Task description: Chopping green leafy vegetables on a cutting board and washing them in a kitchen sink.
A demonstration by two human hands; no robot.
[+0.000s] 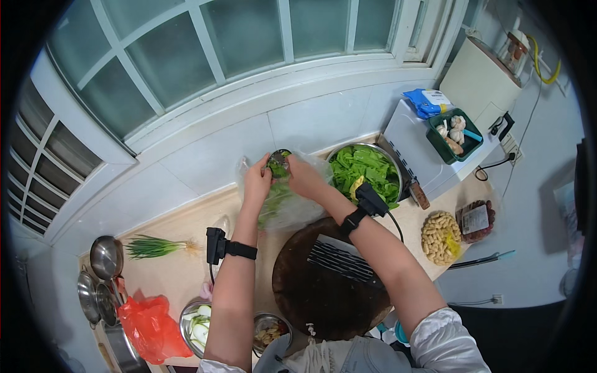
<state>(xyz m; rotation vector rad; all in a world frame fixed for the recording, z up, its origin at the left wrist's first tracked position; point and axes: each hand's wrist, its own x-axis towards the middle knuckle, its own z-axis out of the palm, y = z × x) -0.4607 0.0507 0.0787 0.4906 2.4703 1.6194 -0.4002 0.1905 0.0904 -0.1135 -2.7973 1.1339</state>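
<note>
At the back of the counter, my left hand point(257, 181) and my right hand point(304, 176) grip opposite sides of a small, dark, shiny round vessel point(279, 163). Green bits show inside it, too small to identify. Beneath my hands spreads a clear plastic bag point(298, 212) with leafy greens in it. Right of the bag, a metal bowl point(400, 175) is heaped with cut green leaves point(361, 163). Nearer me lies a round, dark wooden chopping board point(303, 289), and a cleaver point(343, 256) with a patterned blade rests flat on it.
Spring onions point(156, 246), a red plastic bag point(151, 326), metal ladles point(106, 256) and a bowl of sliced vegetable point(200, 328) stand left. Peanuts point(440, 238), packaged red fruit point(475, 221), a brown-handled knife point(419, 195) and a white appliance point(419, 144) bearing a garlic basket point(454, 135) are right.
</note>
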